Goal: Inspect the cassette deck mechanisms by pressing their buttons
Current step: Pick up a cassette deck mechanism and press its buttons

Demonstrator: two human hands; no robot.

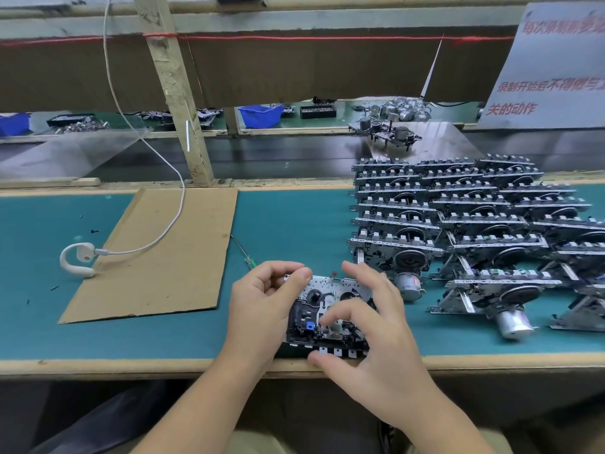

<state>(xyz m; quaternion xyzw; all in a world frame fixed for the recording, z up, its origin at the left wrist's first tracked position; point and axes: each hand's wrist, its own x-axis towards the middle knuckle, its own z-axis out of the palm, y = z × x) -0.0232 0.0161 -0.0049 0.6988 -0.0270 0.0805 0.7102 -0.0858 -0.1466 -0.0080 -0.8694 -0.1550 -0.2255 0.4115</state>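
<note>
Teal matting covers the bench, which has a pale wooden front edge. At its near edge, in the middle of the view, lies one cassette deck mechanism, a metal plate with black plastic parts, a small blue piece and a row of white buttons along the side closest to the person. The left hand grips the mechanism's left end, its curled fingers pinching the far left corner. The right hand arches over the mechanism's right half with fingers spread: the thumb presses at the button row, and one bent finger reaches down into the middle of the mechanism. To the right, a large group of cassette deck mechanisms stands in overlapping rows, filling the bench's right side, with round silver motors showing on the nearest ones. Just beyond the left hand lies a thin screwdriver with a green handle. Farther left, a flat sheet of brown cardboard rests on the matting, and a white ear-hook earpiece sits at its left edge, its white cable rising out of view. Behind the bench, a blue bin sits on a farther shelf, and a sign with red Chinese characters leans at the upper right.
</note>
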